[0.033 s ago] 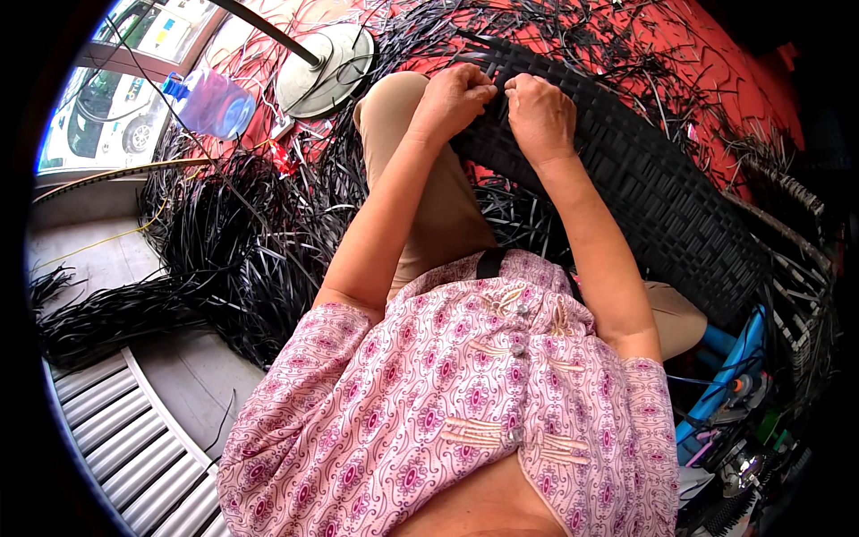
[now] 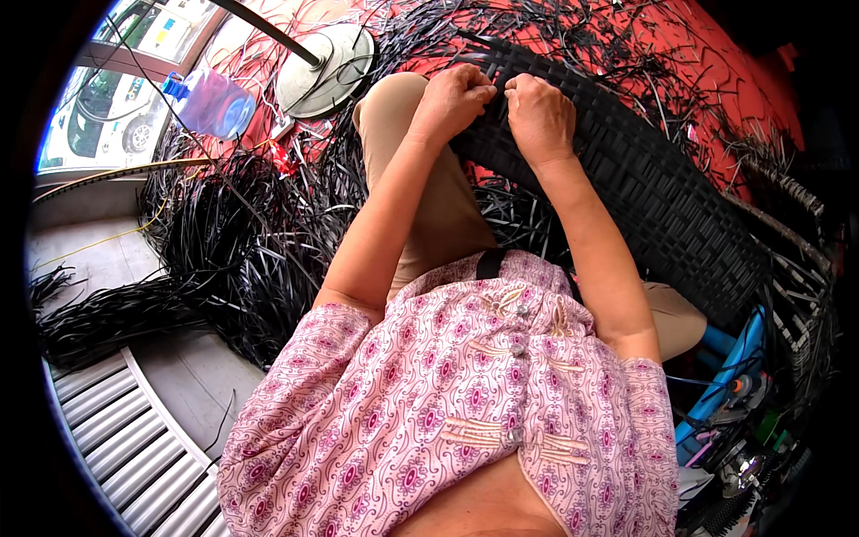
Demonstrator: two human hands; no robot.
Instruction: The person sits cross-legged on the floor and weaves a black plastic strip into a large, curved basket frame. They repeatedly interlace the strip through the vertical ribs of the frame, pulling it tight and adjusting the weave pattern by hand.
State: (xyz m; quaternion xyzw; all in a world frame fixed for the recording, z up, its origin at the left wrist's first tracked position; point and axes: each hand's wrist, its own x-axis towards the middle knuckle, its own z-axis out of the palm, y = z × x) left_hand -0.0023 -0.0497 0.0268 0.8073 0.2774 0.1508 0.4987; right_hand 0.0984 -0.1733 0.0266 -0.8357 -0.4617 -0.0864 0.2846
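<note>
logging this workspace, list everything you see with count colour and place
woven panel: one, black, centre right
strips: countless, black, left and top
surface: one, red, top
round base: one, grey, upper left
jug: one, clear, upper left
vehicle: at least one, white, upper left
slatted panel: one, silvery, lower left
tubing: unclear, blue, lower right
small items: unclear, mixed, lower right
shirt: one, pink, bottom
trousers: one pair, tan, centre
left grip: one, bare, top centre
right grip: one, bare, over panel

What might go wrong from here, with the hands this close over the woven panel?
With the left hand and right hand so close, fingertips might get scraped on the woven black panel. The loose black strips tangled beside the leg could snag a foot.
</note>
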